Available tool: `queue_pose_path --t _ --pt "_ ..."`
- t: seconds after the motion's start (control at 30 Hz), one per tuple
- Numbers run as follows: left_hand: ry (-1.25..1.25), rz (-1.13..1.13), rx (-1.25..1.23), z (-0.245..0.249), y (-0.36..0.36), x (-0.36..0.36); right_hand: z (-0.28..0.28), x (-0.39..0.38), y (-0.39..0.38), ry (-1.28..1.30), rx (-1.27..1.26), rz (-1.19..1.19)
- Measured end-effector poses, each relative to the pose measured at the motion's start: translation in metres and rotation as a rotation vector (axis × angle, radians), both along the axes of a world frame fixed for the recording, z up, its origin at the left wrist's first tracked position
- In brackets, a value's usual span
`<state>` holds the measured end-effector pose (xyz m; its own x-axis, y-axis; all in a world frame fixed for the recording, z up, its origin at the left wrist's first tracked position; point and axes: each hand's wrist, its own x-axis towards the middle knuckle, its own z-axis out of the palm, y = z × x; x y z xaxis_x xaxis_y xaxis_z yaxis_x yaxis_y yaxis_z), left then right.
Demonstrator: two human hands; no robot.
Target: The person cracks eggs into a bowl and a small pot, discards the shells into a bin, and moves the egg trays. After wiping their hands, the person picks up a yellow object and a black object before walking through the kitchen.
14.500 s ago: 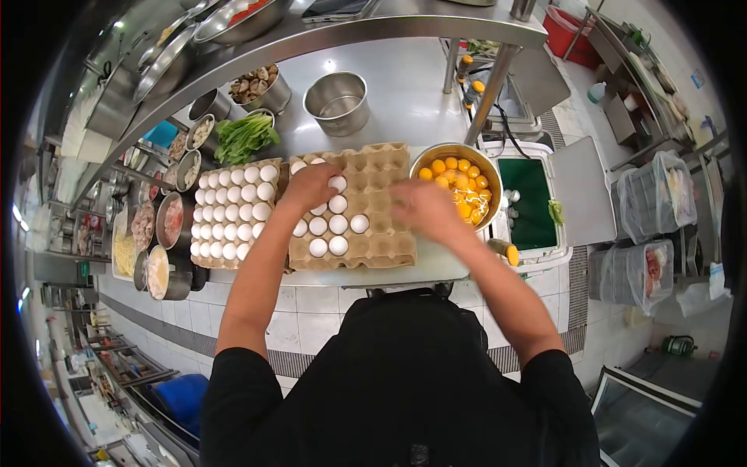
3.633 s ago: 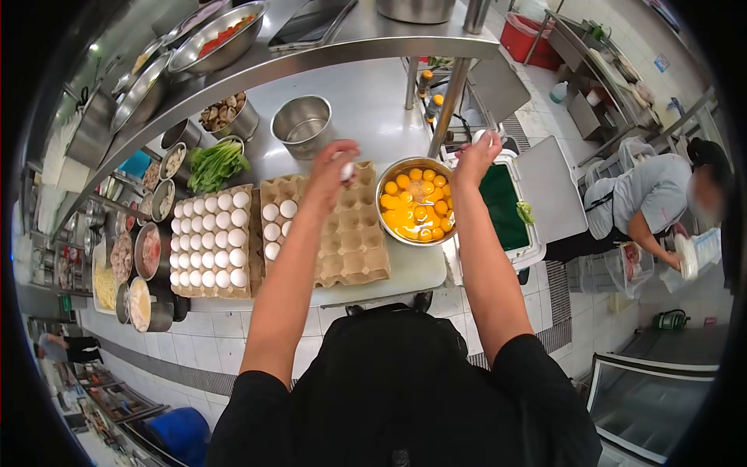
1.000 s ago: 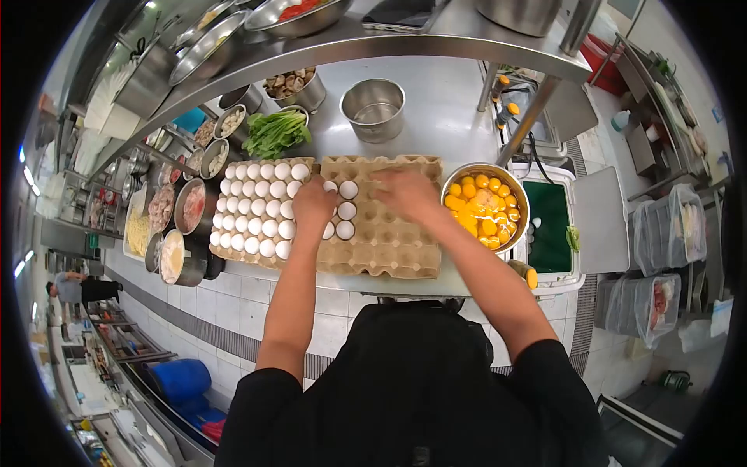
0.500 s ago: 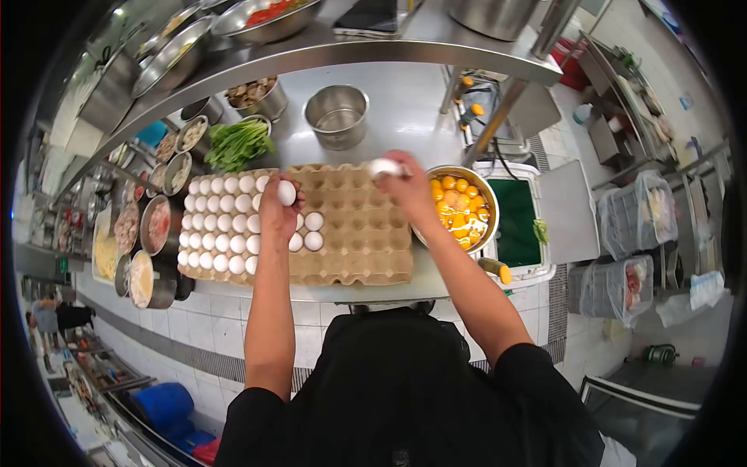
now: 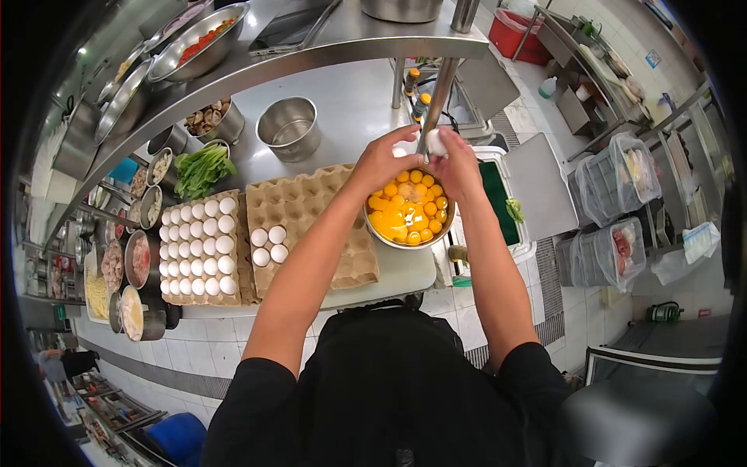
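Observation:
Both hands meet above a steel bowl [image 5: 377,238] filled with raw egg yolks [image 5: 408,212]. My right hand [image 5: 455,163] grips a white egg [image 5: 436,142] at the bowl's far rim. My left hand [image 5: 383,158] is closed just left of it, its fingertips at the same egg; whether it also holds its own egg I cannot tell. To the left lies a cardboard egg tray [image 5: 311,202] with three white eggs [image 5: 268,244] left in it. Beside that sits a second tray [image 5: 201,247] full of white eggs.
An empty steel pot [image 5: 289,128], leafy greens [image 5: 199,169] and tubs of ingredients [image 5: 134,257] stand at the left and back. A steel shelf [image 5: 311,47] with bowls hangs overhead. A white bin with green lining [image 5: 498,204] sits right of the bowl.
Half a second ago each hand held an egg over the tray. Both hands have since moved right and come together over the yolk bowl.

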<state>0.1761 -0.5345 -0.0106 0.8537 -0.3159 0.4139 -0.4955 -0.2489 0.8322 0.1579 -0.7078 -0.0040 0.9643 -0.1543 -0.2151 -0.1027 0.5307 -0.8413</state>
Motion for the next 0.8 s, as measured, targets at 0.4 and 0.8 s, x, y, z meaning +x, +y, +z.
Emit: queue_pose_path --t 0.4,0.8 --pt "-0.052 -0.109 0.431 -0.002 0.008 -0.038 -0.009 -0.050 -0.011 -0.012 -0.803 0.473" --pt "0.836 -0.290 -0.777 0.027 -0.078 -0.017 0.011 -0.039 -0.033 -0.346 -1.118 -0.135"
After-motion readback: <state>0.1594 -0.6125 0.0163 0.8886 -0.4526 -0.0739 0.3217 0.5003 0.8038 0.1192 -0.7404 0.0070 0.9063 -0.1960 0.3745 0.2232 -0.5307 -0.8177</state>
